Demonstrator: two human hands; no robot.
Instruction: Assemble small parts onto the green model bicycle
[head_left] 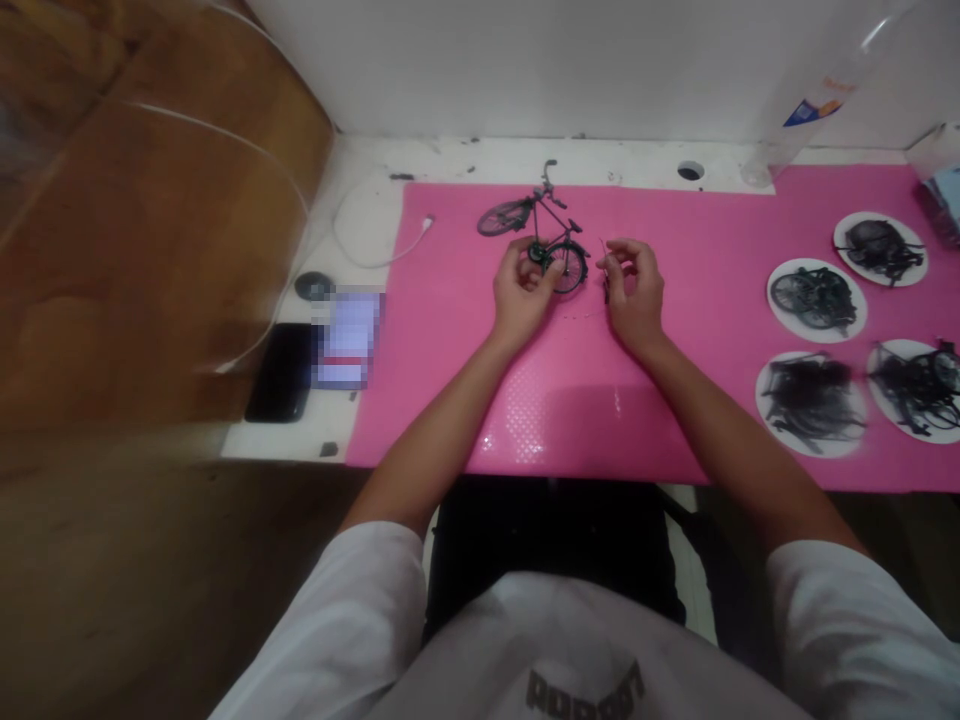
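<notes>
A pink mat (pixel 675 420) lies under both hands. Four plates (pixel 816 298) of dark parts sit well off to the right of the right fingers, and a phone (pixel 281 372) lies far left of the left ones. The bike (pixel 541 232) stands upright at the fingertips. The left hand (pixel 521 290) pinches it by the near wheel. The right hand (pixel 636 290), just beside that wheel, has its fingers closed on a thin dark piece (pixel 604 275), too small to identify.
</notes>
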